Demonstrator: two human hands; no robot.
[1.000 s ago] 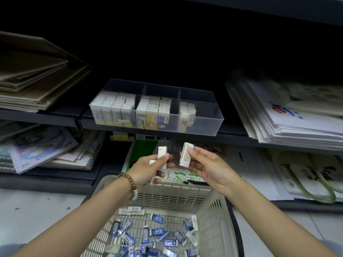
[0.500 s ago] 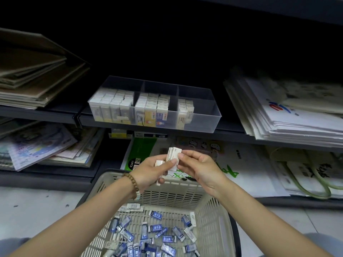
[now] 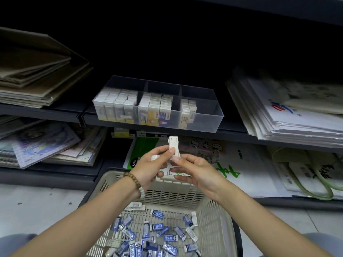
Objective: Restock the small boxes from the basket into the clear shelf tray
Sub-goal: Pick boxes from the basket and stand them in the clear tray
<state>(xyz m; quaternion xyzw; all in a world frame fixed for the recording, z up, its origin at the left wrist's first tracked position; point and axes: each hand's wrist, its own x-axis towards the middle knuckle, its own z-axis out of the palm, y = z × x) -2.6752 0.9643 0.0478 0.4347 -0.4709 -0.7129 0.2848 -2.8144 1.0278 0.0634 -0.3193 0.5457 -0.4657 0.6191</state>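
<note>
Dark metal shelving (image 3: 55,113) fills the view, and on its upper shelf sits the clear shelf tray (image 3: 207,121): left and middle compartments packed with upright boxes, the right one holding only a short row against its left divider. Below, a cream plastic basket (image 3: 167,193) holds a loose scatter of small boxes (image 3: 157,227), mostly blue-and-white. Above its far rim, well short of the tray, the left hand (image 3: 148,167) has its grip closed on a few white boxes (image 3: 175,145). The right hand (image 3: 198,173) touches their lower end; whether its grip pinches or merely steadies, I cannot tell. They look light, stiff and smooth-faced, likely to slide apart, so squeezing across the broad faces near the middle seems safest.
</note>
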